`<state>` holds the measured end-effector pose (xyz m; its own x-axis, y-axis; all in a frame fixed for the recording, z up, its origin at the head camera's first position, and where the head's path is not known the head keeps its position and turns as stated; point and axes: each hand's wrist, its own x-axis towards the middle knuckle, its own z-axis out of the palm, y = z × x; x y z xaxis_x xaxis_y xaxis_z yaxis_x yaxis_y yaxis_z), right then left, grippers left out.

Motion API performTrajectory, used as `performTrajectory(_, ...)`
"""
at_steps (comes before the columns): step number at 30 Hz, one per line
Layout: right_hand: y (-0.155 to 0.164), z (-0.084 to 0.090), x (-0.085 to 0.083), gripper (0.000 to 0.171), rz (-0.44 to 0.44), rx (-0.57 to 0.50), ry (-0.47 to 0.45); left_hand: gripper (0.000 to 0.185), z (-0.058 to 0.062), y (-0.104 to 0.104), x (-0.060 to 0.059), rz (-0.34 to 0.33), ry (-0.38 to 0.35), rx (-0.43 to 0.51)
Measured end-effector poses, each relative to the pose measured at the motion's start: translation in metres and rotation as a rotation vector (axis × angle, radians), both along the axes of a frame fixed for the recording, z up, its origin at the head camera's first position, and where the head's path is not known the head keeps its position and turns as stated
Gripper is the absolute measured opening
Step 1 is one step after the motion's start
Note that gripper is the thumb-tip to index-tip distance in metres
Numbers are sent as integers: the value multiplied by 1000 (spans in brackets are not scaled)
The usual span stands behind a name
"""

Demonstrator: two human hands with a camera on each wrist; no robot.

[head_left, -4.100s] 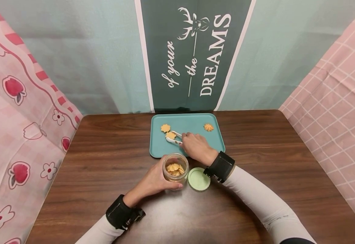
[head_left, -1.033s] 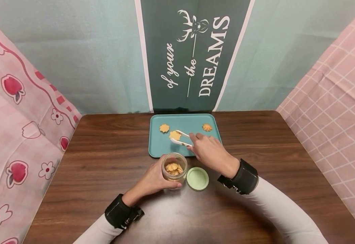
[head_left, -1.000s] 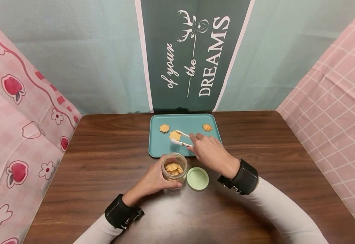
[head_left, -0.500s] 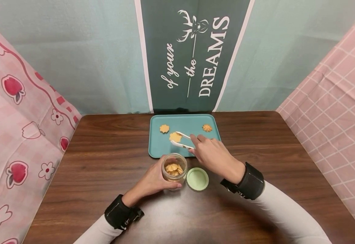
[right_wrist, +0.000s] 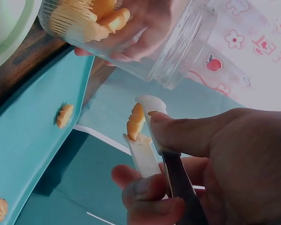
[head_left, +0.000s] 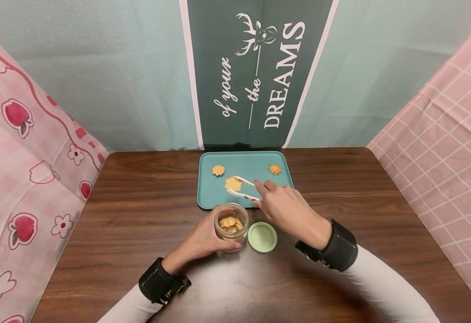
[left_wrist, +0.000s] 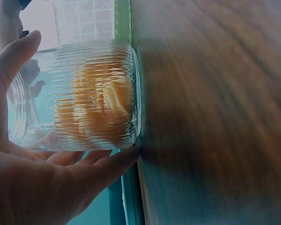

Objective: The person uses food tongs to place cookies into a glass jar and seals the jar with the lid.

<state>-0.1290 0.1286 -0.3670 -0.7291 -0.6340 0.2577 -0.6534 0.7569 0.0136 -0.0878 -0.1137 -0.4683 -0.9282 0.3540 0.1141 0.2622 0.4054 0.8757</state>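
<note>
My right hand point(head_left: 285, 208) grips white tongs point(head_left: 243, 189) that pinch a flower-shaped cookie point(head_left: 233, 183) just above the teal tray point(head_left: 215, 199). In the right wrist view the tongs point(right_wrist: 147, 140) clamp the cookie point(right_wrist: 136, 121) on edge. My left hand point(head_left: 203, 237) holds a ribbed glass jar point(head_left: 231, 223) part full of cookies, upright on the table in front of the tray; the left wrist view shows the jar point(left_wrist: 91, 101) held between my thumb and fingers. Two more cookies lie on the tray, one at the back left point(head_left: 218, 170) and one at the back right point(head_left: 275, 169).
A pale green lid point(head_left: 262, 236) lies flat on the brown wooden table point(head_left: 130, 211) just right of the jar. A banner hangs behind the tray point(head_left: 255, 72). Pink cloth walls stand at the left point(head_left: 25, 148) and right point(head_left: 441, 134).
The tongs have lifted the cookie off the tray and drawn it slightly back toward the jar as my right arm pulled back. The left hand and jar have stayed put.
</note>
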Motion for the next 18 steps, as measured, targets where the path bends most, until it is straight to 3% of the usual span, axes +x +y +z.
performTrajectory(18, 12, 4, 18, 52, 49, -21, 44, 92, 0, -1, 0, -7, -6, 0)
